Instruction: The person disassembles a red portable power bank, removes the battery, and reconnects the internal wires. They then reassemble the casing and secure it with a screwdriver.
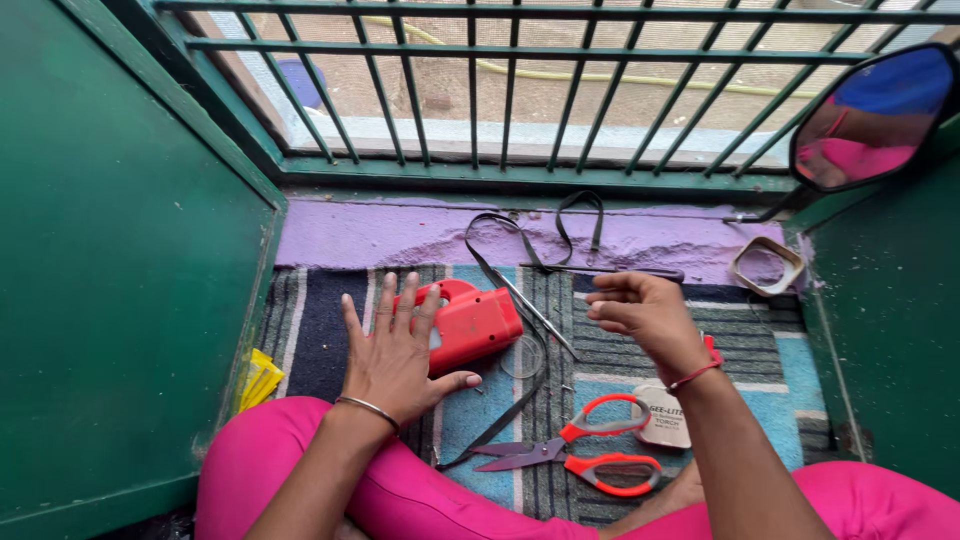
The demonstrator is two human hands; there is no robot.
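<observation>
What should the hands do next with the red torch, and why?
Probably bring the right hand down to the red torch. Its fingertips are pinched together in the air, though what they pinch is too small to tell, while the left hand lies flat, steadying the torch on the mat.

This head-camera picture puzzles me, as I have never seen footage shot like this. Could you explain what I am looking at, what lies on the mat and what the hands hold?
The camera sits on a person's head and looks down, so you see their own two arms and pink-clad legs as they sit by a green window grille. The left hand lies flat, fingers spread, on a red torch resting on a striped mat. The right hand is raised above the mat, fingertips pinched; whether it holds something small is too fine to tell. Also on the mat: orange-handled scissors, a black strap, a small clear disc and tweezers. A side mirror stands at the right.
</observation>
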